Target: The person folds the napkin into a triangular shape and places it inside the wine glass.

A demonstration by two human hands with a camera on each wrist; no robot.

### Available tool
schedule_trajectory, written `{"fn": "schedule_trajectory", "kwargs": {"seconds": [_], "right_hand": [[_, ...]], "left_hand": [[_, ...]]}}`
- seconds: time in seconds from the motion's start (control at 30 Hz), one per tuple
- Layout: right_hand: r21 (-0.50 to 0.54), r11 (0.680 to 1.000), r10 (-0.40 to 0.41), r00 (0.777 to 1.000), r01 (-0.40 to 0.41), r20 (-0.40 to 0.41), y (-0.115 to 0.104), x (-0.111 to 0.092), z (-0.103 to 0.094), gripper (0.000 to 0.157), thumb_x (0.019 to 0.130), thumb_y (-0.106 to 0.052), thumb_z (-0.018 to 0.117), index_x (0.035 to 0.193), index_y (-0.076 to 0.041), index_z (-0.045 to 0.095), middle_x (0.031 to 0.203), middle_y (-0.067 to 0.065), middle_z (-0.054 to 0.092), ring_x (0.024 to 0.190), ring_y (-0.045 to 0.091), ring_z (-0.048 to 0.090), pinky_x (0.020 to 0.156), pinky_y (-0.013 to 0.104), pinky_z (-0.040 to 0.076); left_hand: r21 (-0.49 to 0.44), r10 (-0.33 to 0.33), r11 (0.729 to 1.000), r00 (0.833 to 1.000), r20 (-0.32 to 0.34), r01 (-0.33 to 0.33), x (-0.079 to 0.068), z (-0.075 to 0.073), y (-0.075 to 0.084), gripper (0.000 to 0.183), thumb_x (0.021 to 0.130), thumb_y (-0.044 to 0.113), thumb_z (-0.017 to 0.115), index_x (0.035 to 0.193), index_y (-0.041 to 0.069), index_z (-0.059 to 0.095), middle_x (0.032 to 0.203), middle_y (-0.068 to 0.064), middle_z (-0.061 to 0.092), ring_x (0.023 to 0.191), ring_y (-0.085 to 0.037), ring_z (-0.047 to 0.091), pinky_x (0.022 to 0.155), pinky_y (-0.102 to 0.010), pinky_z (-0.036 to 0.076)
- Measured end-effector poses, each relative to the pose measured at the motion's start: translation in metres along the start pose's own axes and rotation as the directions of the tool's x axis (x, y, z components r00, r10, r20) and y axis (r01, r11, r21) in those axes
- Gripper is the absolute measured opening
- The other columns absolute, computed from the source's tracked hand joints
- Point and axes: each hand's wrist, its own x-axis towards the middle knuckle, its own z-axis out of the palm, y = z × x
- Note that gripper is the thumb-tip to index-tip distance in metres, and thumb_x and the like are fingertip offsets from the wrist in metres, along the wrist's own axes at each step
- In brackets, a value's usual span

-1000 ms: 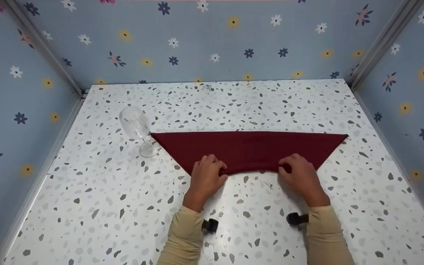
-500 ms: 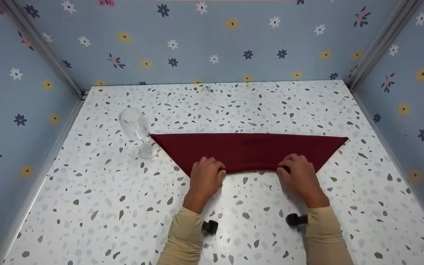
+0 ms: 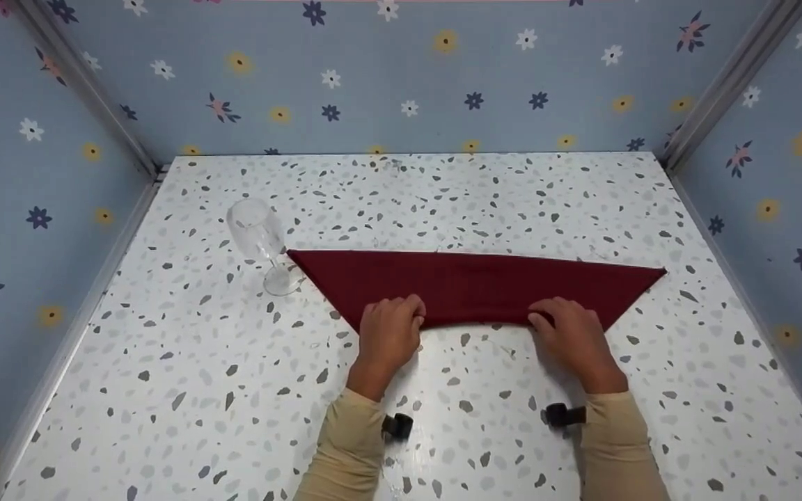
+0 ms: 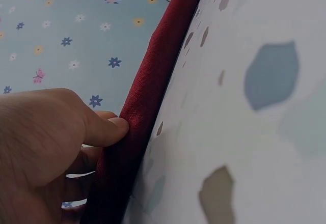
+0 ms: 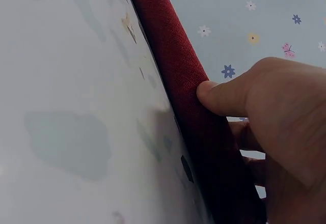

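Note:
A dark red cloth napkin (image 3: 477, 287) lies folded into a wide trapezoid, its long straight edge at the back and its near edge rolled. The left hand (image 3: 387, 334) grips the rolled edge left of its middle; in the left wrist view the thumb (image 4: 114, 128) presses the roll (image 4: 147, 76) from the near side, the other fingers beyond it. Farther right, the right hand (image 3: 571, 337) grips the same edge, its thumb (image 5: 214, 95) against the red roll (image 5: 175, 51) in the right wrist view. The fingers' undersides are hidden.
A clear stemmed glass (image 3: 260, 233) stands at the back left, its foot close to the napkin's left corner. Flower-patterned panels (image 3: 373, 76) enclose the speckled white table (image 3: 199, 390) at the back and both sides.
The napkin's far right corner has come slightly nearer and farther right, so the back edge now slopes. The left thumb has tucked in closer to the roll. Both hands stay at the near edge.

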Motion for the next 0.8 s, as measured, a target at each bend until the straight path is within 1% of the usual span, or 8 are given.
{"fn": "schedule_trajectory", "kwargs": {"seconds": [0.1,0.2,0.3,0.4,0.47,0.57,0.67,0.8], "right_hand": [[0.023,0.999,0.035,0.999,-0.036,0.009,-0.0004,0.0011,0.0002,0.020,0.100,-0.022,0.064,0.113,-0.010,0.070,0.109,0.009,0.070,0.106,0.033,0.063,0.099,0.059,0.037],[0.039,0.997,0.065,0.998,-0.066,0.007,-0.0005,0.0019,0.0005,0.018,0.099,-0.023,0.065,0.112,-0.010,0.065,0.101,0.009,0.070,0.098,0.032,0.064,0.098,0.058,0.037],[0.043,0.997,0.070,0.997,-0.069,-0.013,-0.0007,0.0028,0.0013,0.015,0.099,-0.023,0.065,0.106,-0.011,0.058,0.089,0.008,0.067,0.088,0.031,0.063,0.094,0.055,0.036],[0.048,0.997,0.064,0.997,-0.061,-0.045,-0.0012,0.0032,0.0039,0.012,0.098,-0.021,0.066,0.099,-0.013,0.057,0.085,0.005,0.064,0.085,0.028,0.061,0.092,0.054,0.037],[0.052,0.997,0.063,0.996,-0.060,-0.058,-0.0012,0.0037,0.0053,0.009,0.097,-0.019,0.066,0.097,-0.014,0.060,0.087,0.004,0.065,0.086,0.027,0.061,0.091,0.054,0.038],[0.060,0.996,0.069,0.996,-0.066,-0.054,-0.0005,0.0034,0.0061,0.004,0.097,-0.015,0.065,0.099,-0.012,0.065,0.096,0.006,0.065,0.093,0.027,0.062,0.092,0.053,0.042],[0.049,0.997,0.062,0.997,-0.061,-0.036,0.0010,0.0026,0.0048,0.011,0.096,-0.014,0.066,0.103,-0.008,0.070,0.104,0.009,0.064,0.099,0.030,0.061,0.090,0.052,0.046],[0.042,0.998,0.039,0.999,-0.038,-0.016,0.0024,0.0021,0.0010,0.019,0.094,-0.017,0.069,0.108,-0.005,0.073,0.110,0.012,0.063,0.105,0.033,0.059,0.093,0.053,0.045]], "left_hand": [[0.010,-0.011,1.000,1.000,0.017,0.011,0.0005,-0.0017,-0.0003,0.002,0.092,0.018,0.073,0.094,0.017,0.074,0.084,0.000,0.069,0.084,-0.026,0.066,0.081,-0.046,0.050],[0.020,-0.023,1.000,0.999,0.036,0.022,-0.0001,-0.0032,-0.0007,0.007,0.093,0.021,0.072,0.096,0.017,0.077,0.089,-0.001,0.069,0.089,-0.026,0.065,0.082,-0.046,0.049],[0.016,-0.030,0.999,0.998,0.051,0.029,-0.0004,-0.0045,-0.0009,0.012,0.092,0.025,0.073,0.098,0.016,0.078,0.092,-0.001,0.067,0.091,-0.025,0.063,0.084,-0.047,0.049],[0.014,-0.030,0.999,0.998,0.062,0.029,-0.0011,-0.0040,-0.0022,0.017,0.090,0.029,0.075,0.100,0.016,0.079,0.095,-0.001,0.065,0.093,-0.024,0.061,0.086,-0.047,0.047],[0.016,-0.031,0.999,0.997,0.066,0.030,-0.0011,-0.0030,-0.0028,0.020,0.088,0.031,0.077,0.100,0.015,0.078,0.096,-0.001,0.064,0.093,-0.024,0.059,0.086,-0.047,0.047],[0.021,-0.041,0.999,0.997,0.072,0.040,-0.0012,-0.0003,-0.0036,0.019,0.087,0.029,0.078,0.101,0.016,0.078,0.097,-0.001,0.061,0.095,-0.023,0.056,0.086,-0.045,0.046],[0.018,-0.059,0.998,0.995,0.081,0.058,-0.0011,0.0021,-0.0035,0.017,0.087,0.026,0.077,0.100,0.016,0.077,0.099,-0.001,0.059,0.097,-0.023,0.054,0.086,-0.044,0.045],[0.012,-0.065,0.998,0.995,0.076,0.064,0.0005,0.0031,-0.0017,0.016,0.088,0.026,0.076,0.099,0.015,0.077,0.100,-0.002,0.058,0.099,-0.022,0.053,0.088,-0.044,0.045]]}}
